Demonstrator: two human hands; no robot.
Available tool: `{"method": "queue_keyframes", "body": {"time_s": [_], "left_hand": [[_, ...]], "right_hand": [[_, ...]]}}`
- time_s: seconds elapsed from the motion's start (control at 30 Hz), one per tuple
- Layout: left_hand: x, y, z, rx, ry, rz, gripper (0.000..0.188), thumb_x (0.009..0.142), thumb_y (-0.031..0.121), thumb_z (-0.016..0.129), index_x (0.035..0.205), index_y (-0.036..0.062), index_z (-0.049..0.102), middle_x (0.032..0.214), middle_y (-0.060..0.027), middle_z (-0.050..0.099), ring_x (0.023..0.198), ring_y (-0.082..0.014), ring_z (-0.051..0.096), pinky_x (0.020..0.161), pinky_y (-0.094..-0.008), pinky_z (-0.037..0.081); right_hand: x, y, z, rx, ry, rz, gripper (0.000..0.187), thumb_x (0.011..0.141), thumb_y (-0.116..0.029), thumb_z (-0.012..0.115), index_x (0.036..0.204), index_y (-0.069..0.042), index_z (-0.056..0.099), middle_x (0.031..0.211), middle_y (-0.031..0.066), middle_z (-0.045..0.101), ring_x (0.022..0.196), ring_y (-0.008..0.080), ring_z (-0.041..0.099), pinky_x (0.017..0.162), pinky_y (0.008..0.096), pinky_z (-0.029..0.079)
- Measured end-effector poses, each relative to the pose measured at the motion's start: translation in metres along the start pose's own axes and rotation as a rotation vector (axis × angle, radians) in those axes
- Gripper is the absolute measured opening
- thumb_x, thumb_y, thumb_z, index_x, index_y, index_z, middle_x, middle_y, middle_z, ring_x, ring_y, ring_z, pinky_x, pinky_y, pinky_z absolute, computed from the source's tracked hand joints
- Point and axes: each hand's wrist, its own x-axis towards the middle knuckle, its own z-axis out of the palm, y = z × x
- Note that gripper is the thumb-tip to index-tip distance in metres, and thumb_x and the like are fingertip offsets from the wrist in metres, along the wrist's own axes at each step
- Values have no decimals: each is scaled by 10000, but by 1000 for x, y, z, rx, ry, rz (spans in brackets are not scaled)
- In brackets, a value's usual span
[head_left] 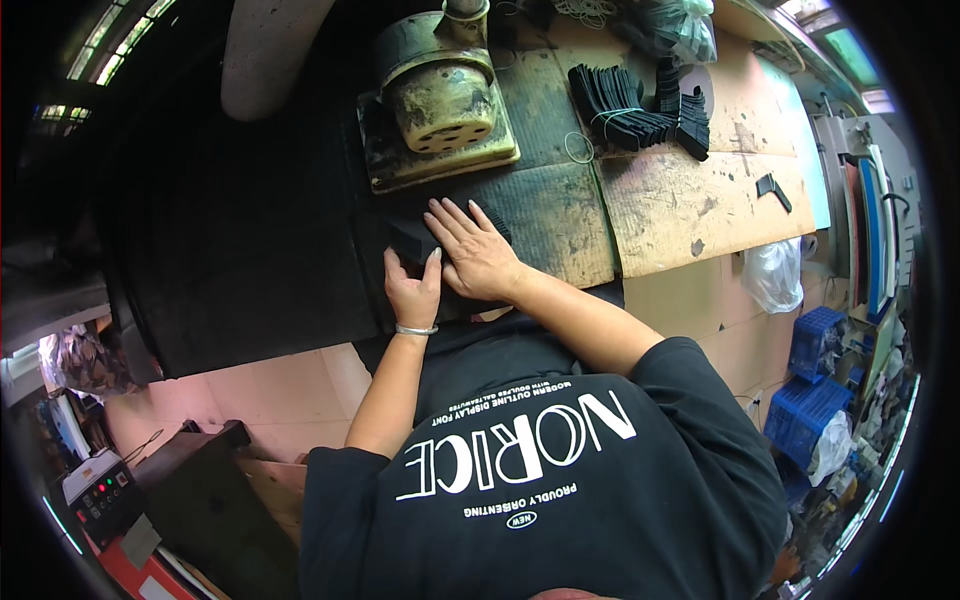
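Note:
A dark black piece (408, 238) lies on the blackened near side of the worktable, its outline hard to make out against the dark surface. At its near edge, my left hand (412, 295) has it between the thumb and fingers. My right hand (474, 254) is laid flat across its right side, fingers stretched out and pointing away from me. Just beyond the right hand's fingers shows a row of thin black strips (499, 222), partly hidden by that hand.
A stained, cream-coloured pot (440, 105) with holes stands on a square base (445, 160) ahead. Banded black angled pieces (625, 112) lie far right, beside a loose rubber band (578, 147). One angled piece (772, 192) lies apart. Blue crates (812, 415) stand right, below.

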Motion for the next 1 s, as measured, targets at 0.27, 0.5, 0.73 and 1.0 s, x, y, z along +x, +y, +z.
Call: {"method": "queue_keyframes", "body": {"time_s": [0.27,0.5,0.73,1.0], "left_hand": [[5,7,-5,-81,-93,-31,367,775,119,765,1031,-45,560,948,-162,681,878,-226,673,781,-328,524],[-1,11,1,160,-24,89,402,747,114,773,1050,-51,566,946,-205,684,892,-316,692,765,-366,533],[13,27,-56,112,89,148,408,758,80,766,1083,-56,560,957,-177,692,879,-254,686,784,-331,523],[103,86,-128,163,283,346,436,796,17,722,1162,-83,506,998,-157,689,901,-209,694,780,-308,544]], "right_hand": [[-3,-2,2,8,-10,29,692,822,-249,518,1445,8,361,1540,191,303,1449,324,250,1180,510,157],[-21,2,-13,-91,-82,20,771,848,-358,614,1485,-48,309,1562,164,270,1463,319,215,1172,538,141],[-47,20,-36,108,150,121,696,862,-248,640,1458,-35,349,1545,191,288,1446,344,244,1165,493,202],[-37,23,-4,130,77,-38,637,866,-212,627,1430,-26,396,1509,197,352,1426,366,279,1162,483,222]]}}
